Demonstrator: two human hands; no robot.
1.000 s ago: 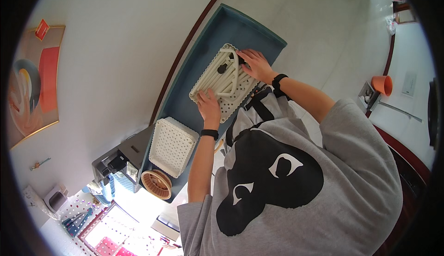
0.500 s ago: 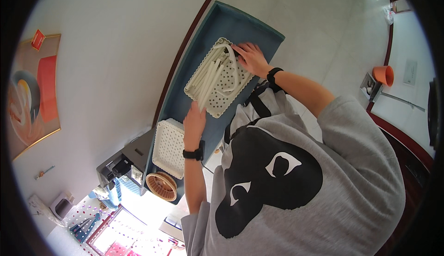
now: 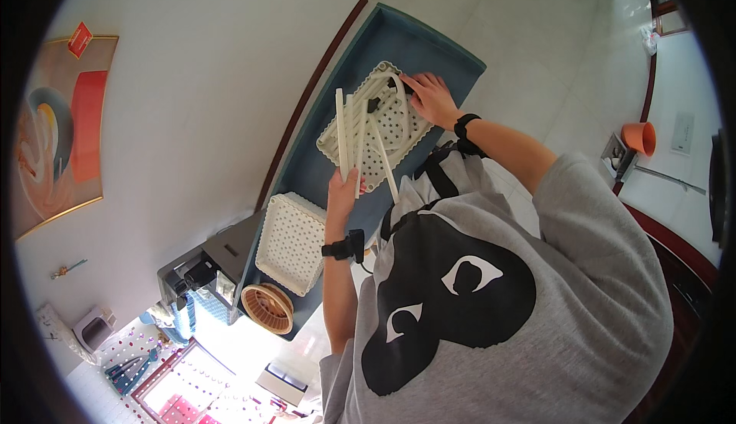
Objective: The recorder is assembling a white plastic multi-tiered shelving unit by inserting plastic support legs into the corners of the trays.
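Observation:
A cream perforated plastic basket [image 3: 326,148] with a scalloped rim holds several white tubes and a curved white tube [image 3: 404,113]. My left hand [image 3: 343,194] is closed round white tubes [image 3: 342,129] at the basket's near left corner, their far ends tilted up over it. At the basket's far right edge, my right hand [image 3: 435,102] has its fingers apart, index finger and thumb beside a black end piece [image 3: 407,87]. Another black fitting [image 3: 373,105] shows among the tubes. One thin white tube [image 3: 386,159] leans across the basket's right rim towards my shirt.
The basket sits on a blue-green raised-edge bench [image 3: 399,37] along a white wall. Nearer, a second cream basket [image 3: 295,228] and a round brown wicker basket [image 3: 268,307] stand on it. A dark cabinet [image 3: 230,251] adjoins. An orange bucket [image 3: 638,139] is far right.
My left hand has lifted tubes, so their far ends stand higher over the basket. A thin tube now leans over the right rim. My right hand stays at the far right edge.

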